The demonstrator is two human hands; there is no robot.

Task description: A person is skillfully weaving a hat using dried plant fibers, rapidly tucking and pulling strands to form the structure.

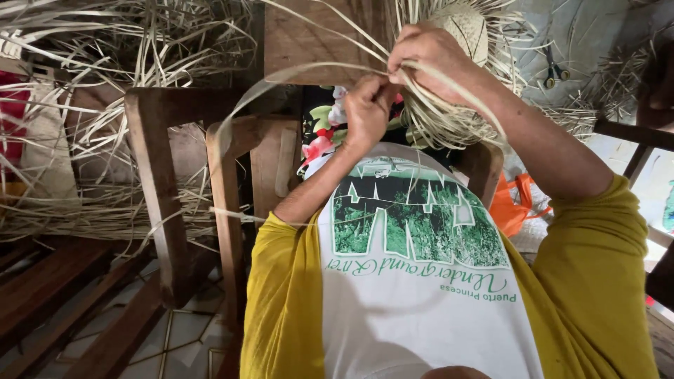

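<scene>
A half-woven straw hat (456,42) with many loose pale strips rests in front of my chest, against a wooden board (309,35). My left hand (366,109) is closed on a few of the straw strips (295,74) just below the weave. My right hand (428,56) grips the woven edge and pinches other strips, which arc down over my forearm. Both hands nearly touch each other. I wear a white printed shirt with yellow sleeves.
A wooden chair frame (158,182) stands at left over a tiled floor. Heaps of loose straw (105,56) fill the upper left. Scissors (554,70) lie at upper right near more woven straw. An orange cloth (512,203) sits beside my right arm.
</scene>
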